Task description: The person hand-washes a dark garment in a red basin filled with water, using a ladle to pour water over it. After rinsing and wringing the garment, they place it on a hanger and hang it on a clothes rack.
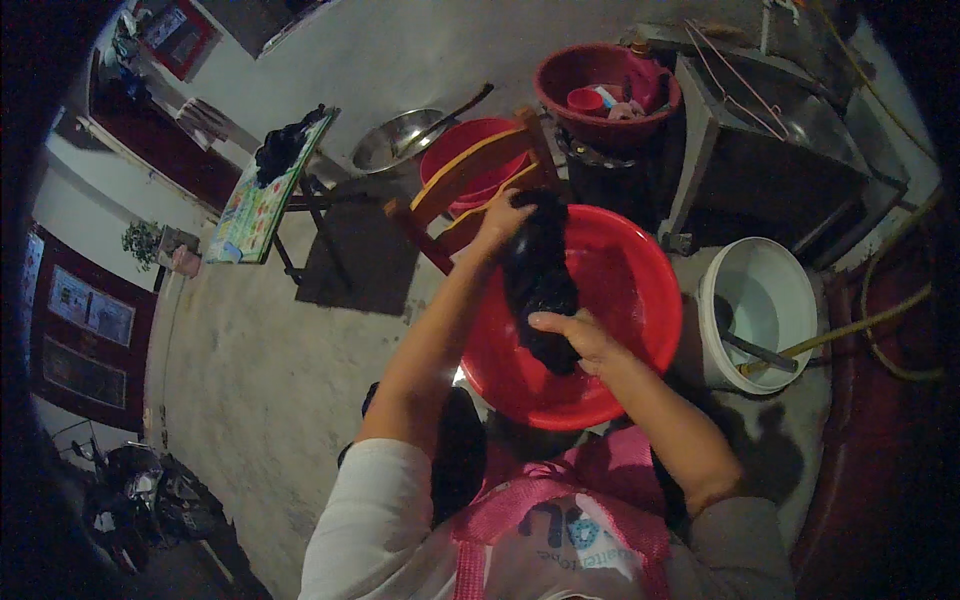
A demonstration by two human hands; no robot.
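A long, dark piece of what looks like wet black cloth (541, 262) stretches over the red plastic basin (634, 322) in front of me. My left hand (510, 217) grips its far end, near the basin's back rim. The near end is held in my right hand (585, 341), with the thumb lying across the top and the other fingers mostly hidden. Both hands are above the basin, and the cloth hides part of its inside.
A wooden chair (469, 187) stands behind the basin, beside a metal pan (382, 142). At right is a white bucket (712, 322) with a hose (840, 328). Dark cloth lies on a folding table (259, 206) at left. A filled tub (551, 82) stands near the sink unit (780, 172).
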